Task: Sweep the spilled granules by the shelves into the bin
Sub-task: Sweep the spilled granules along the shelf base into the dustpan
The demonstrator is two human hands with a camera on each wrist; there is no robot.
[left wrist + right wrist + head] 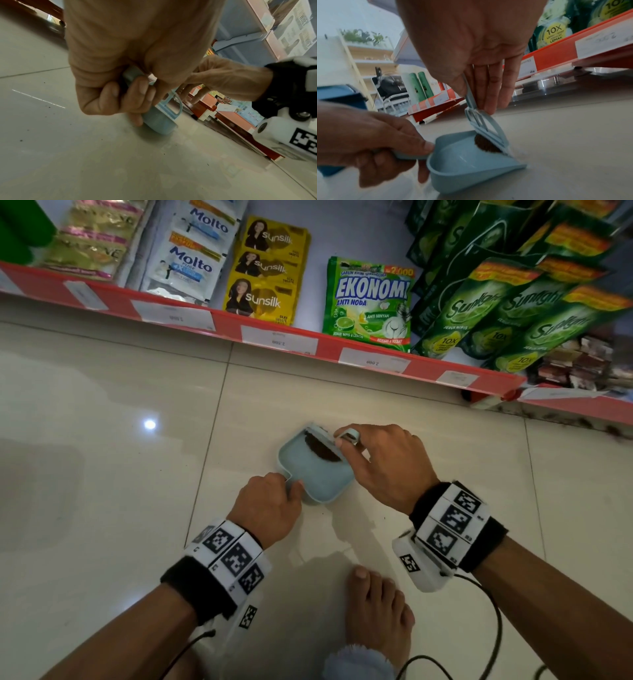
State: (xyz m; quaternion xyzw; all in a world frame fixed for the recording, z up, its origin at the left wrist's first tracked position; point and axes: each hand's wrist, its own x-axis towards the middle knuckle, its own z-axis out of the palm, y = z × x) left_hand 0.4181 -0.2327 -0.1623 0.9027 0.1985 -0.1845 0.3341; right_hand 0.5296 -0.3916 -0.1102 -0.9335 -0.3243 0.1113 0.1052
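The left hand (pixel 270 503) grips the dustpan (pixel 313 474) handle on the floor (pixel 102 474); the right hand (pixel 383 462) pinches the brush (pixel 485 133), bristles inside the pan's mouth. Shelves (pixel 281 337) run just beyond.

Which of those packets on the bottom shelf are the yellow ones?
The Sunsilk sachets, a yellow strip printed with a woman's picture. The Molto sachets on their left are white and blue; the Ekonomi pack on their right is green.
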